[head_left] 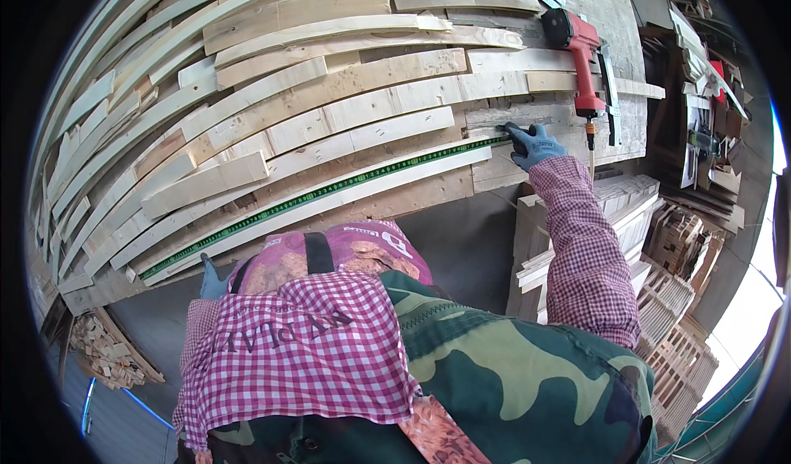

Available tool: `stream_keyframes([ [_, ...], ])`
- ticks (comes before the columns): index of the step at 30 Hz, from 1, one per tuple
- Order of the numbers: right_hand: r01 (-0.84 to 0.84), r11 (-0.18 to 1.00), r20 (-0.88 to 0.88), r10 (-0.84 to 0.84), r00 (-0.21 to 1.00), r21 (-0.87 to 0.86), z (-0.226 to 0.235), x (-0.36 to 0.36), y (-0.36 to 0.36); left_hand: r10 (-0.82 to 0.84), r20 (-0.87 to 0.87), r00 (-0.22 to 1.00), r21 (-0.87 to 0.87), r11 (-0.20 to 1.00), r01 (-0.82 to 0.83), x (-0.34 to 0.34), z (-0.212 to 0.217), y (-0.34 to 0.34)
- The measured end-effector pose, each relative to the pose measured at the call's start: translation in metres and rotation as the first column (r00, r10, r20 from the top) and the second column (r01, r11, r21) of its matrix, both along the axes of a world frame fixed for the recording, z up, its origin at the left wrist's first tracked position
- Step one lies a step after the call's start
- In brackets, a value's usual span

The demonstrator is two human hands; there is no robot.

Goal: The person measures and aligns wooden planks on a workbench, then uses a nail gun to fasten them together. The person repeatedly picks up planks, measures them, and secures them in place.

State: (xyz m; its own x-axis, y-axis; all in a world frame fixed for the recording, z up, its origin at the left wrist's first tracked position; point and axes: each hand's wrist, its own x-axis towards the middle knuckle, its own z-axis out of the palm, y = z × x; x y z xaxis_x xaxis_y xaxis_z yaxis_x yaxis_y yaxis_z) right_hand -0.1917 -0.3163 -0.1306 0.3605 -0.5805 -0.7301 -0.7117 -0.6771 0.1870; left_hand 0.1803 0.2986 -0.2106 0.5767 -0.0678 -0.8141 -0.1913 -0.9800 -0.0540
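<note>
A long green ruler [329, 190] lies slantwise across a bench of pale wooden boards [329, 93]. My right hand [534, 144], in a blue glove with a pink checked sleeve, pinches the ruler's right end against the boards. My left hand [212, 279], also in a blue glove, is at the bench's near edge just below the ruler's left part. It is mostly hidden behind a pink checked cloth [305, 349], so its grip does not show.
A red nail gun [581, 48] lies on the boards beyond my right hand. Stacks of short slats [626, 208] and wooden crates [680, 250] stand to the right. A heap of offcuts [107, 353] sits at the lower left.
</note>
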Motion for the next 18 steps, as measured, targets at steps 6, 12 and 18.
stream_keyframes([
  [6, 0.074, 0.997, 0.04, -0.073, 0.997, -0.032, -0.014, -0.013, 0.005, 0.001, -0.006, 1.0, -0.021, 1.0, -0.001, 0.004, -0.006, 0.0],
  [12, 0.072, 0.997, 0.055, -0.072, 0.996, -0.008, -0.018, -0.015, 0.001, 0.008, 0.004, 1.0, -0.03, 1.0, -0.007, 0.005, -0.007, 0.001],
  [18, 0.043, 0.999, 0.027, -0.043, 0.999, 0.005, -0.02, -0.013, 0.0, 0.011, 0.008, 1.0, -0.048, 0.999, -0.01, 0.004, -0.011, 0.003],
])
